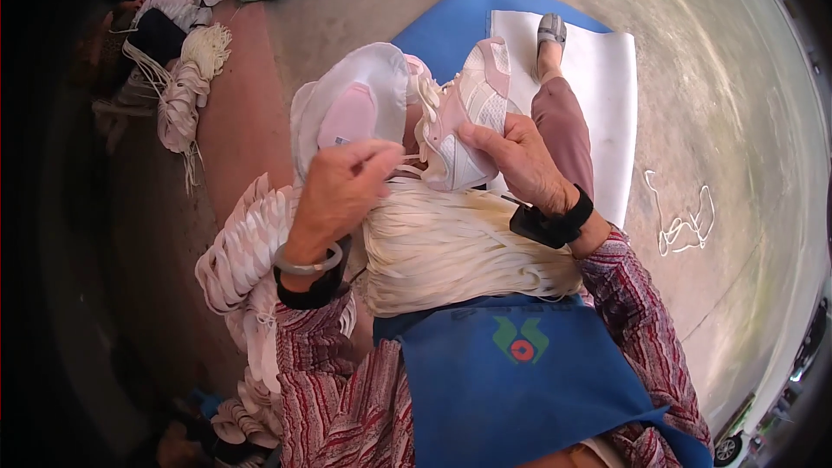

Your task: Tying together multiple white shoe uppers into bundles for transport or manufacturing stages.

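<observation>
My right hand [523, 159] is closed on the edge of a white and pale pink shoe upper [472, 113], thumb on top, holding it upright above my lap. A cream shoelace [409, 157] runs from the upper's eyelets toward my left hand [345, 189], whose fingers are pinched on it; their tips are slightly blurred. Beside the held upper, to the left, are more white uppers [381, 74], one showing a pink oval patch [348, 114]. A thick bundle of cream shoelaces [459, 247] lies across my lap, under both hands.
A blue apron [511, 390] covers my lap. Bundles of white, strap-like pieces [251, 247] hang at the left, with more bundles [186, 87] farther back. Ahead lie a blue mat [485, 0] and a white sheet [611, 121]. A loose lace [685, 230] rests on the floor at right.
</observation>
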The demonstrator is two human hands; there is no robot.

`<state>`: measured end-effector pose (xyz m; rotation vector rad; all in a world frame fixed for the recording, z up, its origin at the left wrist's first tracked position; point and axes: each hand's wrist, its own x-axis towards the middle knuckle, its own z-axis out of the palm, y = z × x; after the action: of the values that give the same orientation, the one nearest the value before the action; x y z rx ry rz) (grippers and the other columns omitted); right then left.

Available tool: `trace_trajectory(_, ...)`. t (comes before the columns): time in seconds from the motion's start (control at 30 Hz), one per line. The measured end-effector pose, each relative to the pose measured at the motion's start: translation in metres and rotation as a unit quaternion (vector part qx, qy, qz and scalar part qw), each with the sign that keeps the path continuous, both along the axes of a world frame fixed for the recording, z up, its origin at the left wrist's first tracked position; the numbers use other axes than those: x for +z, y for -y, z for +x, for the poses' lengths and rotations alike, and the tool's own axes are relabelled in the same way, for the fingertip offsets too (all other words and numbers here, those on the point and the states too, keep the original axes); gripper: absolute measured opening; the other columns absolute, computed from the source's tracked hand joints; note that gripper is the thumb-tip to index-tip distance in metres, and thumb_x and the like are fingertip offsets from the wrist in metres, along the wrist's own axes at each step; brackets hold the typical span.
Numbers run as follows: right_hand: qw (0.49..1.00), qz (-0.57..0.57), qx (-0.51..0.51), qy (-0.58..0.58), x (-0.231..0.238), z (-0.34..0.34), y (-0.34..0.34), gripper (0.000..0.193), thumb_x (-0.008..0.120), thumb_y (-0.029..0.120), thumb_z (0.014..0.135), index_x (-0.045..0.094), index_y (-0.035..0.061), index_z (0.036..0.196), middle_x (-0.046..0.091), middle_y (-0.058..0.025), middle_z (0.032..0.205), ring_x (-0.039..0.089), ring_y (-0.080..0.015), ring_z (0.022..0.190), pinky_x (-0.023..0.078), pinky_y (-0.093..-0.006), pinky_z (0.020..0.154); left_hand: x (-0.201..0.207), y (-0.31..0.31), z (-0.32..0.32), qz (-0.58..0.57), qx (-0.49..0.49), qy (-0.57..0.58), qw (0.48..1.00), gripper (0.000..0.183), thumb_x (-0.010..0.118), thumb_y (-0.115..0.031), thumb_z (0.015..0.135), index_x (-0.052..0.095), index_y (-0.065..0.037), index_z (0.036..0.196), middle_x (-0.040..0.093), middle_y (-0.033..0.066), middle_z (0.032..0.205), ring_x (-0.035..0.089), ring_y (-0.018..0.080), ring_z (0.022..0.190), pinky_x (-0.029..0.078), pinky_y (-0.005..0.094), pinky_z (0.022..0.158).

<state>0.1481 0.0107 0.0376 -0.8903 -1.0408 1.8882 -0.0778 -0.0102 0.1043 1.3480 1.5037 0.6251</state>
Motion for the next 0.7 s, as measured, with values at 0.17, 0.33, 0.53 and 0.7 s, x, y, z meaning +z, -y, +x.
trace_trajectory(0.17,0.994,0.070,-0.014,0.078,0.024,-0.017,0.014,0.024,0.056,0.019,0.092,0.065,-0.0016,0.100,0.067,-0.0034,0.083,0.059,-0.0078,0.073,0.049,-0.0257,0.066,-0.066,-0.013,-0.085,0.377,0.135,-0.449,0.799,0.056,0.072,-0.019,0.080,0.051,0.002,0.127,0.062,0.0119,0.110,0.062,0.0194,0.089,0.051,0.0295,0.078)
trace_trajectory(0.33,0.980,0.182,-0.027,0.075,0.041,-0.040,0.031,0.023,0.058,0.018,0.088,0.064,0.0004,0.101,0.066,-0.0146,0.079,0.063,-0.0209,0.072,0.049,-0.0346,0.070,-0.087,0.004,-0.111,0.054,0.235,0.032,0.970,0.060,0.070,-0.019,0.082,0.045,0.001,0.133,0.058,0.0123,0.120,0.060,0.0214,0.102,0.048,0.0313,0.089)
trace_trajectory(0.53,0.967,0.222,0.033,0.116,0.058,-0.052,0.044,0.025,0.056,0.020,0.094,0.065,-0.0018,0.103,0.067,-0.0059,0.084,0.058,-0.0092,0.076,0.049,-0.0272,0.068,-0.059,0.028,-0.120,0.171,0.263,-0.013,0.949,0.036,0.051,-0.017,0.094,0.057,0.003,0.122,0.063,0.0117,0.115,0.060,0.0174,0.098,0.049,0.0306,0.083)
trace_trajectory(0.7,0.972,0.227,-0.012,0.060,0.087,-0.048,0.048,0.024,0.058,0.018,0.088,0.065,-0.0046,0.086,0.062,-0.0113,0.063,0.058,-0.0166,0.056,0.047,-0.0302,0.054,0.005,0.022,-0.105,0.207,0.217,-0.152,0.942,0.034,0.049,-0.016,0.093,0.060,0.005,0.118,0.068,0.0122,0.101,0.063,0.0169,0.089,0.049,0.0304,0.079)
